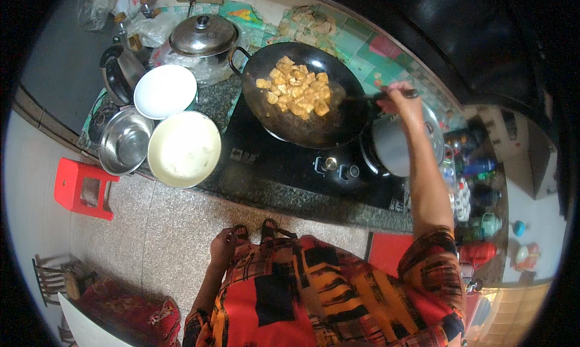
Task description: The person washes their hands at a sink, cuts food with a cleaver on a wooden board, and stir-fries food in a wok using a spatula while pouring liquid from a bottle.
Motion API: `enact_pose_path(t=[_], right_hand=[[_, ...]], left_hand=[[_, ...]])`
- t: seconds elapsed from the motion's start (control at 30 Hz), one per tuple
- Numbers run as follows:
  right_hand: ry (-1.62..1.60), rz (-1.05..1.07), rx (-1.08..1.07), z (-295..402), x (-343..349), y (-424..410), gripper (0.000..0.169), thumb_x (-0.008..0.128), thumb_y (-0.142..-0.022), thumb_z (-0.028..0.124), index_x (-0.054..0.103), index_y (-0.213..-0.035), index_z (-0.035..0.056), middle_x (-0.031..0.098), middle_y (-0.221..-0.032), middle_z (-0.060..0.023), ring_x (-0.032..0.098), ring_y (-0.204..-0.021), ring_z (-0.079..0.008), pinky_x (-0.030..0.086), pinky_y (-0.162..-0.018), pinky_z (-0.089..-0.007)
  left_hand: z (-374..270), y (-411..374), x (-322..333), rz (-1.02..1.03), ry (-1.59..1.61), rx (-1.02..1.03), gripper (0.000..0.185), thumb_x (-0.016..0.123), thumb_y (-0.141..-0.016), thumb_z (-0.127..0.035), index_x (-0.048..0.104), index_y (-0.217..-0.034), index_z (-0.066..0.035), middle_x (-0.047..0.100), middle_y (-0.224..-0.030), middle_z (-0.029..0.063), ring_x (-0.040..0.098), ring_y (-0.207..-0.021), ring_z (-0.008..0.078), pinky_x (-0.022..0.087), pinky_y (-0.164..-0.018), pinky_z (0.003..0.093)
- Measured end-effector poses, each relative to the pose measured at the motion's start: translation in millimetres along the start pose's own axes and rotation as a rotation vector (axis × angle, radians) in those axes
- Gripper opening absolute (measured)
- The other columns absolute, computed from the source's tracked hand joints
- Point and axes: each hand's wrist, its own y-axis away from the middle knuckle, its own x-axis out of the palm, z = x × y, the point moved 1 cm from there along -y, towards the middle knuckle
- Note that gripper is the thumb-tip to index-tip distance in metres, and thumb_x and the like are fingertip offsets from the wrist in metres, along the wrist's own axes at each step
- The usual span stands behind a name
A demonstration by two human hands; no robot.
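Note:
My right hand grips the dark handle of a cooking utensil at the right rim of a black wok. The utensil's working end is blurred and dark against the wok, so its kind cannot be told. Browned, cube-like food pieces lie in the wok, mostly in its upper middle. The wok stands on a black glass gas stove with two knobs. My left hand hangs low by my body, over the floor, its fingers curled; whether it holds anything small cannot be told.
A lidded metal pot stands right of the wok, under my right forearm. At the left are a cream bowl, a steel bowl, a white bowl, a kettle and another lidded pot. A red stool stands below.

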Motion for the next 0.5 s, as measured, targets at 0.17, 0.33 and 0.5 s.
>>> enact_pose_path(t=[0.17,0.33,0.5], right_hand=[[-0.385,0.166,-0.067,-53.7,31.5,-17.7,0.012,0.051,-0.079,0.003,0.053,-0.091,0.0039,0.057,-0.107,-0.0124,0.061,-0.085,-0.0246,0.049,-0.075,-0.0314],[0.182,0.483,-0.625,-1.7,36.2,14.5,0.009,0.048,-0.080,0.002,0.054,-0.087,0.0028,0.055,-0.110,-0.0139,0.058,-0.092,-0.0213,0.047,-0.080,-0.0309],[-0.093,0.241,-0.311,11.0,49.2,5.1,0.010,0.051,-0.082,0.006,0.058,-0.088,0.0011,0.060,-0.102,-0.0124,0.061,-0.080,-0.0182,0.049,-0.069,-0.0284]], left_hand=[[21.9,6.3,5.9,-0.052,-0.077,0.028,0.020,0.059,-0.079,-0.017,0.058,-0.096,-0.009,0.060,-0.069,0.0113,0.058,-0.060,0.0258,0.045,-0.055,0.0356],[23.2,20.6,5.7,-0.053,-0.053,-0.051,0.020,0.060,-0.077,-0.018,0.059,-0.095,-0.010,0.062,-0.074,0.0129,0.061,-0.064,0.0277,0.047,-0.057,0.0370],[21.9,16.4,18.1,-0.043,-0.014,-0.004,0.019,0.059,-0.077,-0.015,0.059,-0.095,-0.008,0.062,-0.077,0.0141,0.061,-0.068,0.0293,0.048,-0.059,0.0376]])
